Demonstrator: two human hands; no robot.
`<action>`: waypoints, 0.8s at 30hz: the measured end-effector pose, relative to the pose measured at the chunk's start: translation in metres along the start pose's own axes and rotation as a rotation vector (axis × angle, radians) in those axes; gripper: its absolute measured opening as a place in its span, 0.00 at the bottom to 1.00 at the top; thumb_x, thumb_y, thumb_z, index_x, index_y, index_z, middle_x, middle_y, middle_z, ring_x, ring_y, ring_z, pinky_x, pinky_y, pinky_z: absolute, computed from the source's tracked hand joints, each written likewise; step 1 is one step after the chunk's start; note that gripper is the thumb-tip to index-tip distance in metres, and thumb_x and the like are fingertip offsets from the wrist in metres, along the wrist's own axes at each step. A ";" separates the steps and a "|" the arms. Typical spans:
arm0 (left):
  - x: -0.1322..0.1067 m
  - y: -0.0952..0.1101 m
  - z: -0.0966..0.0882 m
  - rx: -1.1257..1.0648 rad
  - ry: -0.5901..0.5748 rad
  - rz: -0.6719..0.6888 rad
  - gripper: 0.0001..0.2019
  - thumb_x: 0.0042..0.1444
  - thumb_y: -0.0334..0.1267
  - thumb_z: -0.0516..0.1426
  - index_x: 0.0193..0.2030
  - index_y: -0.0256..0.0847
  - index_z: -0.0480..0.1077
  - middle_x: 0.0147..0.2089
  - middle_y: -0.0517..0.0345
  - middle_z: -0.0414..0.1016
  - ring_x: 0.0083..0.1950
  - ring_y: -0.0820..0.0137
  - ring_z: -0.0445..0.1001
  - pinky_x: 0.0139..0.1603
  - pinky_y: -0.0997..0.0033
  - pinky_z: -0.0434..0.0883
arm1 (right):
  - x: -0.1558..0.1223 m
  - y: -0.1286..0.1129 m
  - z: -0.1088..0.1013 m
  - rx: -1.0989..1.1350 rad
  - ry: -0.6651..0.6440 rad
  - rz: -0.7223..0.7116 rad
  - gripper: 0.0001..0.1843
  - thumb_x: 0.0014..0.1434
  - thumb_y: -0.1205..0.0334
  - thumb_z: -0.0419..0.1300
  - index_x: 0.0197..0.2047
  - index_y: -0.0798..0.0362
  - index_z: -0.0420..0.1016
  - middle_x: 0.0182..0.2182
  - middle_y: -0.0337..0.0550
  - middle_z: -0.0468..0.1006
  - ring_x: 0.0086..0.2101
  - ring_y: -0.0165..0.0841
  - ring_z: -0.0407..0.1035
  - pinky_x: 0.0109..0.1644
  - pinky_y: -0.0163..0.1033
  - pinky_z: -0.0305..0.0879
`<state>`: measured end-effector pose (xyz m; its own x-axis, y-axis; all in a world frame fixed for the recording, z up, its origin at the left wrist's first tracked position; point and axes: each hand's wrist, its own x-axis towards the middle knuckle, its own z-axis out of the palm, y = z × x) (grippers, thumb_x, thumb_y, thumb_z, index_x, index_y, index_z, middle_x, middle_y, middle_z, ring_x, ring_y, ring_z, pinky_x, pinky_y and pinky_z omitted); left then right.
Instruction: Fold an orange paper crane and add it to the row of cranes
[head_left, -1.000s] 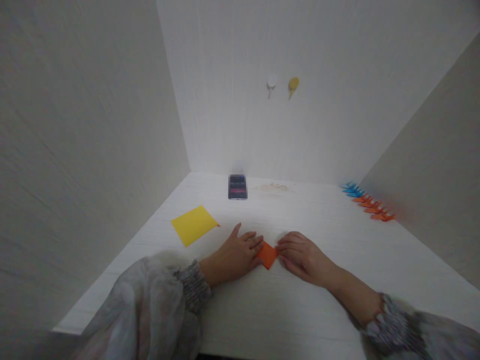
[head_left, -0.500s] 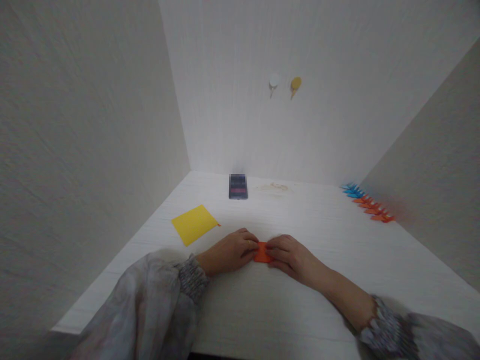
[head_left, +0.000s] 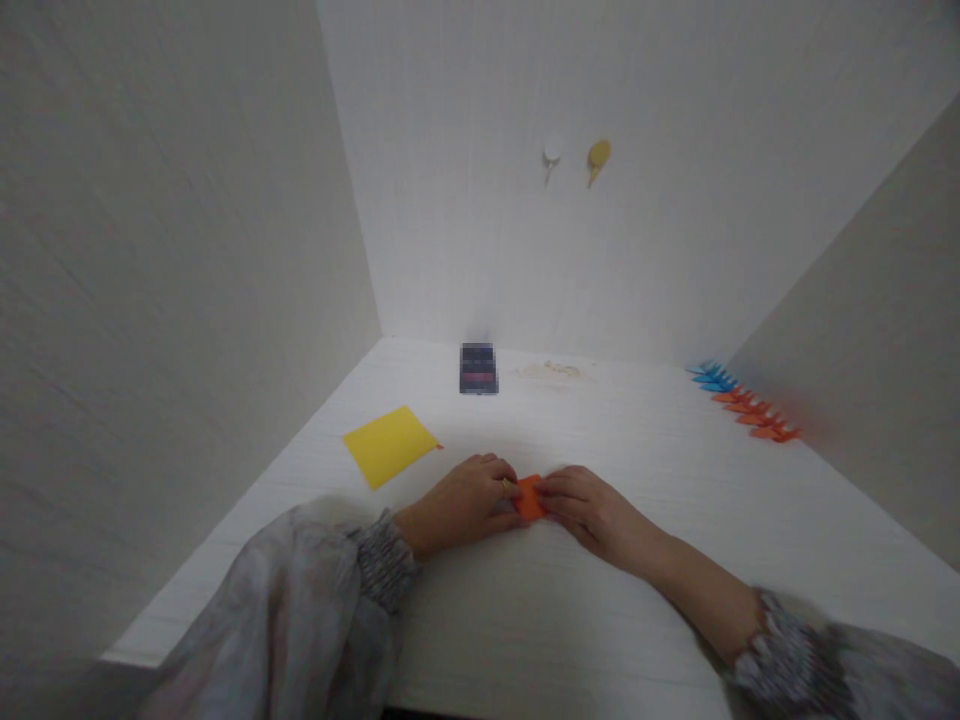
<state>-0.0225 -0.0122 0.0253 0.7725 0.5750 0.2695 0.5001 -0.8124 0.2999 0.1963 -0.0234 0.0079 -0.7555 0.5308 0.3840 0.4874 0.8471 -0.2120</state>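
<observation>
A small folded orange paper (head_left: 530,497) lies on the white table (head_left: 525,620), pinched from both sides. My left hand (head_left: 466,500) has its fingers curled onto the paper's left edge. My right hand (head_left: 583,506) presses its fingertips on the right edge. Most of the paper is hidden under the fingers. A yellow paper sheet (head_left: 388,444) lies flat to the left of my left hand.
A dark phone (head_left: 478,368) lies near the back wall. A row of folded blue paper figures (head_left: 711,378) and orange paper figures (head_left: 759,419) runs along the right wall. Two round hooks (head_left: 577,155) hang on the back wall. Walls close in left, back and right.
My hands have come closer together over the orange paper, which shows as a smaller, folded piece than a second ago. The other things have not moved.
</observation>
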 end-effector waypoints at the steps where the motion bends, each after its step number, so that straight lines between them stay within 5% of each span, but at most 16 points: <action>1: 0.000 0.000 0.000 -0.006 -0.001 -0.001 0.15 0.55 0.47 0.50 0.41 0.41 0.71 0.40 0.54 0.70 0.42 0.69 0.66 0.46 0.67 0.63 | 0.000 0.000 0.000 0.001 0.005 0.001 0.12 0.60 0.65 0.49 0.42 0.56 0.71 0.41 0.48 0.73 0.43 0.36 0.64 0.48 0.44 0.61; 24: 0.005 -0.001 0.001 -0.148 -0.015 -0.013 0.14 0.58 0.39 0.47 0.40 0.39 0.71 0.41 0.55 0.72 0.43 0.70 0.68 0.47 0.69 0.63 | 0.003 -0.009 0.000 -0.008 0.045 0.106 0.10 0.58 0.67 0.48 0.38 0.56 0.70 0.35 0.48 0.74 0.38 0.35 0.67 0.43 0.43 0.66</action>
<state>-0.0186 -0.0091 0.0253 0.7726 0.5830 0.2513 0.4477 -0.7810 0.4356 0.1896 -0.0296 0.0109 -0.6789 0.6158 0.3998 0.5676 0.7856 -0.2463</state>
